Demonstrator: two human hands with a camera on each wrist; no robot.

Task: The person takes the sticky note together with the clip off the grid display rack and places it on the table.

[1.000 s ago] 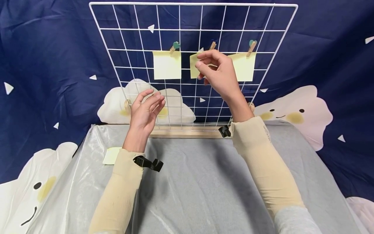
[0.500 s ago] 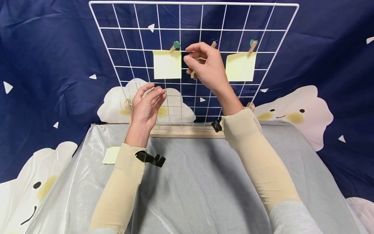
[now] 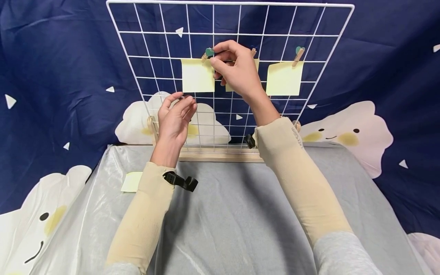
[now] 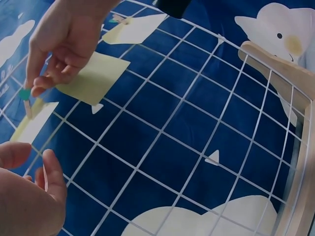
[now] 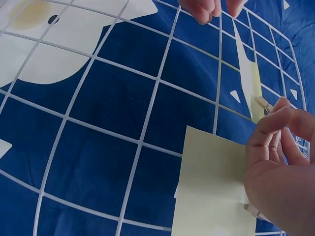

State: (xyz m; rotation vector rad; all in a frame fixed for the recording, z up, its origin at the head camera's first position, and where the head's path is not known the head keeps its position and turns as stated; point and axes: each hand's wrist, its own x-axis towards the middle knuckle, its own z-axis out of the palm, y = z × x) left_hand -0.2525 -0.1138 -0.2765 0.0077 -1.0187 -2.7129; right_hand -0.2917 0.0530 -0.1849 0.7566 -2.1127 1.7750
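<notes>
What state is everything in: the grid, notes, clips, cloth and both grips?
Grid, standing in its wooden stand
Blue backdrop, hanging in folds
Cloth, creased
Loose note, lying on the cloth, partly hidden
Left note, clipped up
Middle note, clipped up
Right note, clipped up
Left clip, closed on left note
Middle clip, closed on middle note
Right clip, closed on right note
Left grip, relaxed, holding nothing
Right grip, curled beside left clip, contact unclear

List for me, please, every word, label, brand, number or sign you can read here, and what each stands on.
"LetsSlim": on the cuff of the beige right sleeve; small and slanted, so the spelling is approximate.
White lettering, apparently on the blue backdrop, at a wrist view's edge: too small and blurred to read.
Yellow notes: no writing visible.
</notes>
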